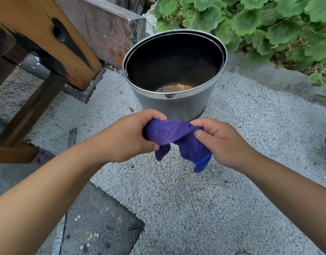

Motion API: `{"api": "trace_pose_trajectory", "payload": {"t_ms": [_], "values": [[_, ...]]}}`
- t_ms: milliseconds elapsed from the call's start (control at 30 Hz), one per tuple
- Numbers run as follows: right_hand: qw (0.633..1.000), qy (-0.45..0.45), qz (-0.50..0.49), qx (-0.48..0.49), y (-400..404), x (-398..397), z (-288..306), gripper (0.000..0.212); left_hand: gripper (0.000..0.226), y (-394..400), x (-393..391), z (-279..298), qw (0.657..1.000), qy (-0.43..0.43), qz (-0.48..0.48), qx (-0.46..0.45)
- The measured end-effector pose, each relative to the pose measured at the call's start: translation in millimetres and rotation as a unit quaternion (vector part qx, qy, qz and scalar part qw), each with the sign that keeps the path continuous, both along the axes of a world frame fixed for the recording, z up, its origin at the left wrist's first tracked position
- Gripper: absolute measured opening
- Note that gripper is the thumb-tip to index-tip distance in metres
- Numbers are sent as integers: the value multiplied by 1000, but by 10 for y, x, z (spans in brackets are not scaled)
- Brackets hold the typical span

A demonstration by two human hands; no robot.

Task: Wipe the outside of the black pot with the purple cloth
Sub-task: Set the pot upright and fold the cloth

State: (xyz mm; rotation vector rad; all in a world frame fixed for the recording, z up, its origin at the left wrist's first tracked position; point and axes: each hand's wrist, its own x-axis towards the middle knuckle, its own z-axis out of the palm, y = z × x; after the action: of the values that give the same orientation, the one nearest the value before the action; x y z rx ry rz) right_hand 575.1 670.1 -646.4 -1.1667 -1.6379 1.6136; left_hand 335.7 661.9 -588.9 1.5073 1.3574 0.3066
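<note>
Head view: the black pot (174,103) stands upright on pale gravel (177,199) at twelve o'clock from the hands, just beyond them and not touched. Both hands hold the purple cloth (178,138) in mid-air between them. The left hand (129,135), at nine o'clock of the cloth, has its grip curled round a bunched end; the right hand (219,140), at three o'clock, pinches the other end. Green leaves (259,24) spread at one o'clock, wooden beams (48,39) at ten.
</note>
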Motion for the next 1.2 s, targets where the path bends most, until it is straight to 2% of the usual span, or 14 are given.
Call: {"api": "trace_pose_trajectory", "payload": {"t_ms": [33,100,167,233,267,367,467,533,567,767,833,933,1067,1200], "values": [[1000,12,2,-15,36,26,10,30,60,9,9,1,997,47,-42,32],[998,42,-1,-50,114,86,19,29,63,13,35,7,992,61,-102,50],[989,94,-11,-110,182,137,17,28,54,17,82,-8,984,77,-112,117],[975,145,-17,-165,219,169,0,27,26,32,134,-37,983,62,-60,165],[972,155,-13,-177,221,174,-9,26,15,44,158,-52,986,47,-32,154],[967,165,25,-193,191,177,10,27,32,65,205,-94,996,-10,47,75],[986,60,77,-132,170,187,44,44,32,51,221,-103,990,-61,69,105],[995,-37,68,-68,183,180,59,38,27,32,240,-101,986,-72,53,143],[996,-52,51,-56,200,189,78,33,26,36,249,-108,983,-88,54,150],[987,-155,16,41,354,314,448,22,24,121,336,-17,975,-193,95,56],[983,-177,0,46,390,358,715,22,34,116,401,140,973,-201,104,35],[979,-200,9,36,388,437,1200,21,15,105,469,503,971,-131,170,109],[977,-208,23,34,408,523,2020,28,16,89,498,1216,951,-164,227,134],[981,-175,-45,77,447,526,2884,24,19,2,481,2018,936,-180,247,175]]}}
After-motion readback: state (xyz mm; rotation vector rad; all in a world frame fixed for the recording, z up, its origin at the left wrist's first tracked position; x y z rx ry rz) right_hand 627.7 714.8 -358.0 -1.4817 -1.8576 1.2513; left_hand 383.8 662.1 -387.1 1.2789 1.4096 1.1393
